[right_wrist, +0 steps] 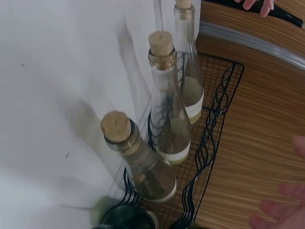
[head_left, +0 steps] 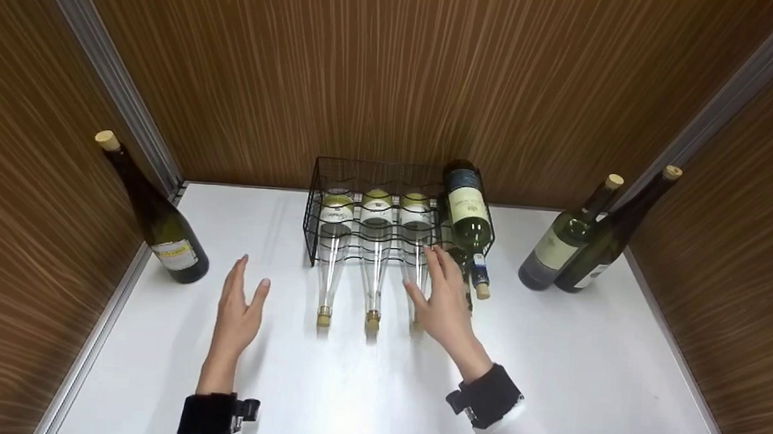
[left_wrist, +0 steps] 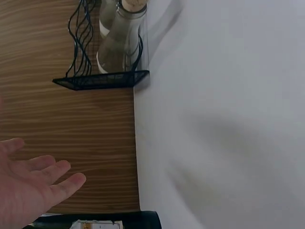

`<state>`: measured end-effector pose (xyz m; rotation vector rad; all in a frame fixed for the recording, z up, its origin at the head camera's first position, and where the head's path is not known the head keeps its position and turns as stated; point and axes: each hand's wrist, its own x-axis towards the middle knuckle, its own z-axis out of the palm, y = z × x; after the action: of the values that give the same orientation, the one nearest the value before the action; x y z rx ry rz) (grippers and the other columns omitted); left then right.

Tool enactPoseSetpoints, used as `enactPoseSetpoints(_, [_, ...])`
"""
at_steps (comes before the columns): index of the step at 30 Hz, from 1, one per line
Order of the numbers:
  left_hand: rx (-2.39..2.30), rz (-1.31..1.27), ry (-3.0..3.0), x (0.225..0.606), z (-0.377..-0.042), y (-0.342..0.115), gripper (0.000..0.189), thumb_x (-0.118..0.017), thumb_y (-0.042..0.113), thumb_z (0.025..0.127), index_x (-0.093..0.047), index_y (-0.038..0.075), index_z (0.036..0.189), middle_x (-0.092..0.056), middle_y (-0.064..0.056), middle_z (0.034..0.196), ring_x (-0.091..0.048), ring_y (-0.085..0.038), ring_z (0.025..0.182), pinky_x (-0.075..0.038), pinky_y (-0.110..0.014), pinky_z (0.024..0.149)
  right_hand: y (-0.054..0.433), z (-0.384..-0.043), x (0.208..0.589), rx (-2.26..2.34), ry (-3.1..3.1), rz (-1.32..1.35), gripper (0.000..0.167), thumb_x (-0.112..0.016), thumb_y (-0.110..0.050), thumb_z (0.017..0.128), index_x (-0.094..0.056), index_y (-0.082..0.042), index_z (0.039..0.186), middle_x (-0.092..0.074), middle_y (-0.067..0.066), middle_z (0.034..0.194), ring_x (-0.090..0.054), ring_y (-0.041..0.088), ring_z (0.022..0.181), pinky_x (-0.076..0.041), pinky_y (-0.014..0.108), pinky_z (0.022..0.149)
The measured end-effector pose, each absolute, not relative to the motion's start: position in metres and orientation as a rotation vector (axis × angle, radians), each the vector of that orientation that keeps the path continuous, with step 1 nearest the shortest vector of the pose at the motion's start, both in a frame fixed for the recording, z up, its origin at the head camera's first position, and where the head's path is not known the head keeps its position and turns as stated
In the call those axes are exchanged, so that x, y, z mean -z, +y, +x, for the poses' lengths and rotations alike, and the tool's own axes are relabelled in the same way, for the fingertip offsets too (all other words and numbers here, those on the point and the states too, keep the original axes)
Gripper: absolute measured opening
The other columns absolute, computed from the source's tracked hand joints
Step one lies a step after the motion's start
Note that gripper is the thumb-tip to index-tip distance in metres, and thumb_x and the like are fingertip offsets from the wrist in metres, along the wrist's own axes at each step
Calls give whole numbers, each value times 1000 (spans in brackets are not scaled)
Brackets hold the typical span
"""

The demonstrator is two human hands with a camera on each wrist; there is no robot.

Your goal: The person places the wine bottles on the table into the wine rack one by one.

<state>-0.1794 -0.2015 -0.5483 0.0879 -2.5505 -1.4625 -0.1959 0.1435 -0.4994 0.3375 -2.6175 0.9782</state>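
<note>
Three clear bottles (head_left: 375, 263) are lying in the wire rack (head_left: 311, 220) while left hand (head_left: 239, 315) and right hand (head_left: 444, 306) are hovering, fingers extended and empty, racking seemingly underway, probably needing a standing bottle (head_left: 172, 239) gripped next.

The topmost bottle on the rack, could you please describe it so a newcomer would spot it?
In the head view, find the black wire rack by the wooden wall. At its right end lies a green bottle, its corked neck pointing toward the viewer. Unlike the three clear bottles to its left, it lies on the upper tier, with a cream label and a blue band.
</note>
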Motion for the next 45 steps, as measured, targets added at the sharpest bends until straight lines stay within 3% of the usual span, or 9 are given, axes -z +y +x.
enactPoseSetpoints(7, [1478, 257, -2408, 547, -182, -229, 69, -49, 36, 103, -17, 6, 156, -17, -23, 159, -20, -43, 143, -19, -59, 114, 130, -193, 509, -1133, -2720, 401, 69, -64, -35, 96, -34, -9, 153, -24, 19, 157, -24, 43, 141, -23, 61, 111])
enactPoseSetpoints(17, [1374, 407, -2361, 557, -189, -258, 72, -52, 33, 102, -15, 3, 156, -19, -27, 156, -18, -42, 144, -17, -56, 115, 122, -194, 525, -1267, -2783, 484, 76, -62, -44, 96, -27, -13, 156, -21, 20, 157, -22, 45, 141, -25, 63, 109])
enactPoseSetpoints(28, [1270, 470, -2244, 558, -203, -288, 80, -65, 17, 95, -15, 3, 156, -20, -27, 154, -22, -40, 142, -21, -51, 115, 111, -190, 532, -1393, -2837, 571, 78, -61, -49, 95, -26, -18, 157, -28, 16, 156, -29, 39, 140, -26, 61, 109])
enactPoseSetpoints(36, [1227, 552, -2254, 545, -221, -302, 85, -65, 21, 94, -9, 8, 157, -16, -24, 157, -20, -38, 143, -23, -52, 114, 96, -182, 532, -1429, -2853, 672, 76, -60, -48, 95, -27, -17, 156, -31, 12, 155, -37, 36, 136, -32, 57, 108])
enactPoseSetpoints(38, [1229, 569, -2254, 541, -225, -305, 86, -65, 22, 94, -9, 9, 157, -16, -24, 157, -20, -38, 143, -23, -52, 114, 93, -181, 532, -1435, -2866, 676, 77, -61, -48, 95, -27, -18, 156, -31, 11, 155, -47, 34, 127, -35, 53, 107])
enactPoseSetpoints(41, [1261, 603, -2258, 537, -231, -310, 87, -63, 27, 95, -6, 11, 158, -13, -22, 158, -18, -37, 144, -20, -50, 116, 89, -181, 533, -1460, -2877, 695, 77, -61, -48, 95, -26, -18, 157, -33, 8, 153, -58, 21, 96, -47, 42, 93])
enactPoseSetpoints(43, [1282, 625, -2251, 534, -236, -312, 88, -63, 31, 95, -5, 12, 158, -12, -20, 159, -16, -36, 144, -18, -47, 117, 87, -181, 535, -1481, -2876, 709, 77, -61, -47, 95, -25, -18, 157, -36, 7, 150, -53, 14, 75, -49, 34, 78])
enactPoseSetpoints(45, [1304, 645, -2234, 531, -240, -314, 89, -63, 33, 95, -5, 12, 158, -11, -18, 160, -15, -33, 145, -16, -43, 118, 85, -182, 536, -1494, -2870, 723, 77, -62, -45, 95, -26, -16, 156, -38, 6, 148, -47, 8, 66, -46, 29, 67])
